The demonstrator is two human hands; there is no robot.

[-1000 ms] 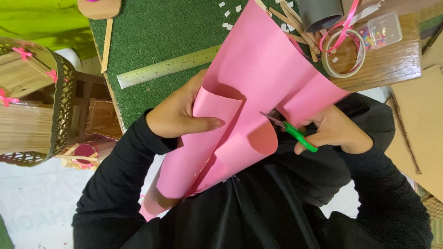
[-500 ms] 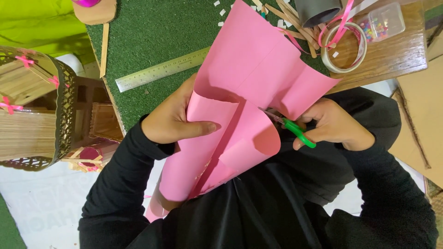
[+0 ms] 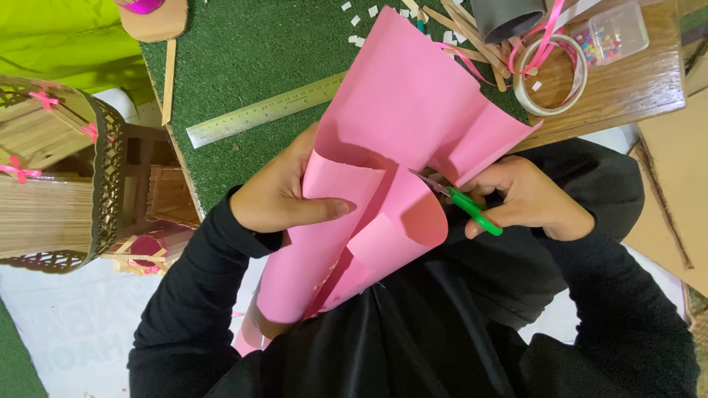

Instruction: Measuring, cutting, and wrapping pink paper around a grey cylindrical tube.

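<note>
Left hand [image 3: 284,195]: fingers closed on the curled edge of a pink paper sheet [image 3: 398,133], thumb lying across the front of the fold, the other fingers hidden behind it. The sheet is held above the person's lap and reaches forward over the near edge of the green mat [image 3: 243,59]. Its lower part is split into long strips that curl toward the body.

Right hand [image 3: 531,195]: fingers closed around the green handles of a pair of scissors [image 3: 461,203]. The blades point left and meet the paper at the right side of the sheet, where a cut runs in.

Both sleeves [image 3: 192,302] are black.

On the mat, just left of the paper: a metal ruler [image 3: 258,114], lying at a slant. Beyond it, a thin wooden stick [image 3: 169,81] near the mat's left edge. Small white paper scraps [image 3: 358,18] lie scattered at the far side.

On the wooden board [image 3: 627,88] to the right: a roll of tape [image 3: 549,74] with pink ribbon [image 3: 542,40] trailing over it, a dark tube [image 3: 505,15], and a clear box of coloured beads [image 3: 616,33]. Loose craft sticks [image 3: 461,18] lie between the paper and the tube.

Far left: a wooden-stick model with lace trim [image 3: 66,184].
</note>
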